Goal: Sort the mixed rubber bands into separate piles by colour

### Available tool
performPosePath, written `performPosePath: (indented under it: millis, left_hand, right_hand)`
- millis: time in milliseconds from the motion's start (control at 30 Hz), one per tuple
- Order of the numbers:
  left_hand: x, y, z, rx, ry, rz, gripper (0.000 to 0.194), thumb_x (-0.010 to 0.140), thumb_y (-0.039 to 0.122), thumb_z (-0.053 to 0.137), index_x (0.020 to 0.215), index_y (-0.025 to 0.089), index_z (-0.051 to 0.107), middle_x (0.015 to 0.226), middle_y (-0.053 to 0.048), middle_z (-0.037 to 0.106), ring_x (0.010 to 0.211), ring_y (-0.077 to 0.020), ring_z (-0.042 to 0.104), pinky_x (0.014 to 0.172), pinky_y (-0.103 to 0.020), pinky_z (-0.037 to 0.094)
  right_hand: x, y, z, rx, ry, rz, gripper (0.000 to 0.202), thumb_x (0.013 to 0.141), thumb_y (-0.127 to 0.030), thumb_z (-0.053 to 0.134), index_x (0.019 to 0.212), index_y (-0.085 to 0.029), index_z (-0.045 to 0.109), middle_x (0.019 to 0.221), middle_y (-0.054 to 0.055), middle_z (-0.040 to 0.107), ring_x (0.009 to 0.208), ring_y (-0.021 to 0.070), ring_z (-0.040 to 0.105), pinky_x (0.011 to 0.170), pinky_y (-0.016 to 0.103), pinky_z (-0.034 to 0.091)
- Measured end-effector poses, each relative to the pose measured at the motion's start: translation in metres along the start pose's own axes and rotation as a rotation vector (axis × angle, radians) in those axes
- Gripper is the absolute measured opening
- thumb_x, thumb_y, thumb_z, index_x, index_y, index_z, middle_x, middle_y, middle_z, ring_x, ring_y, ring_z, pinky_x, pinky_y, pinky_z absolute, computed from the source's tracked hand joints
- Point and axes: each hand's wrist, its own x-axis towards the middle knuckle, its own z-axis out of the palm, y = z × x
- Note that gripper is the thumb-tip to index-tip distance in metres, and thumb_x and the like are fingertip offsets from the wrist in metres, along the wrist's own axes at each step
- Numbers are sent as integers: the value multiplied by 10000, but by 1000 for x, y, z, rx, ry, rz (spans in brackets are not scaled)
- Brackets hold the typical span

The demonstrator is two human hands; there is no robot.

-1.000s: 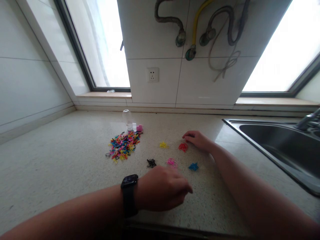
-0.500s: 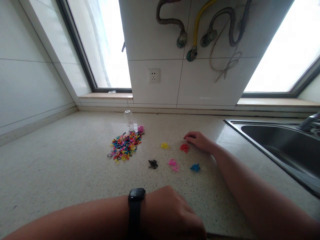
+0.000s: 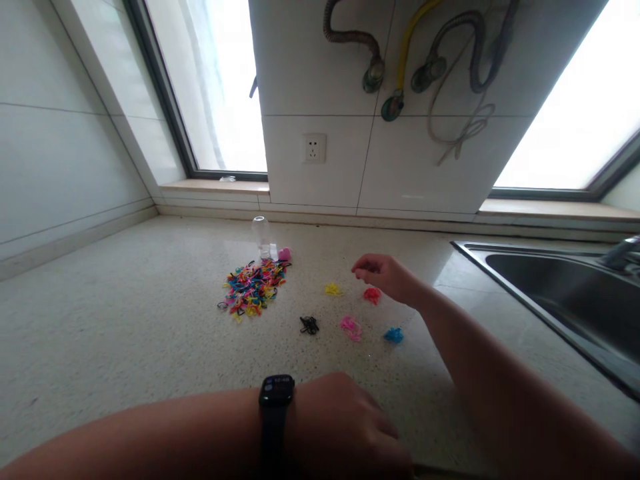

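My right hand [image 3: 383,275] hovers just above and behind a small red pile [image 3: 372,295] of bands, its fingers bent with thumb and forefinger slightly apart, nothing visible between them. My left hand [image 3: 350,423], with a black watch on the wrist, rests at the counter's front edge; its fingers are curled under and hidden. Small separate piles lie on the counter: yellow [image 3: 333,289], black [image 3: 309,325], pink [image 3: 351,328] and blue [image 3: 393,335]. To their left spreads a large mixed heap of colourful bands [image 3: 255,287].
A clear bottle [image 3: 261,237] and a pink cap [image 3: 285,254] are behind the mixed heap. A metal sink [image 3: 560,287] is set into the counter [image 3: 150,320] at right. Hoses and a socket [image 3: 315,148] are on the back wall.
My right hand has moved left and lifted from beside the red pile, its fingers a little more apart. The whole view has shifted slightly. My left hand stays at the front edge.
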Motion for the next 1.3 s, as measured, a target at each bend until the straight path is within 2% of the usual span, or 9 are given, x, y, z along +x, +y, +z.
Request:
performPosePath:
  millis: [133,233,300,400,567,733,900,1167,1300]
  left_hand:
    - [0,1,-4,13,7,15,220,991,383,464,1055,237,616,851,32,684,724,-129,591,509,-286,365]
    - [0,1,-4,5,20,16,214,993,378,467,1042,235,617,828,30,679,719,-128,584,529,-284,380]
    - [0,0,-3,-1,22,17,212,987,390,480,1040,236,615,825,30,676,733,-131,588,544,-284,388]
    - [-1,-1,-1,3,12,28,226,978,412,494,1052,234,612,817,26,668,745,-135,592,559,-283,393]
    - [-1,-2,0,0,-7,38,232,985,405,486,1063,222,607,844,18,679,748,-133,593,552,-283,397]
    - [1,-3,2,4,-8,39,235,983,409,481,1021,222,617,810,23,668,722,-128,587,517,-281,382]
    - [1,-2,2,11,-20,44,238,986,405,482,997,212,621,816,20,671,731,-129,593,533,-279,400]
    - [1,1,-5,-10,-44,11,222,977,424,498,1033,241,611,869,9,701,779,-144,629,547,-284,409]
    - [1,0,-5,5,-25,15,225,987,403,475,1032,236,619,866,22,698,744,-135,612,531,-283,398]
  right_hand:
    - [14,-59,34,-131,-192,-138,143,832,-260,612,860,-151,700,717,30,673,628,125,564,599,243,410]
    - [28,-89,64,-265,-301,-272,114,805,-175,627,876,-152,713,767,31,704,667,121,589,639,233,402]
    - [38,-97,84,-358,-345,-331,120,799,-162,631,887,-155,712,804,41,721,694,134,609,644,233,395]
    - [49,-97,107,-515,-348,-376,148,803,-178,622,920,-159,711,874,77,739,780,185,648,654,255,393]
    - [55,-90,126,-657,-337,-350,197,832,-254,624,993,-173,702,979,110,740,893,234,676,677,270,418]
    - [57,-83,131,-629,-306,-331,190,885,-277,568,964,-191,719,960,89,749,872,214,682,695,266,429]
    - [58,-79,124,-605,-287,-323,196,900,-288,556,958,-194,718,953,77,750,852,203,680,704,265,421]
    - [55,-87,99,-711,-267,-318,211,926,-299,538,989,-200,713,998,90,744,890,222,677,711,274,418]
    - [49,-77,75,-578,-212,-285,166,891,-271,588,940,-199,729,922,61,743,814,181,653,693,260,401]
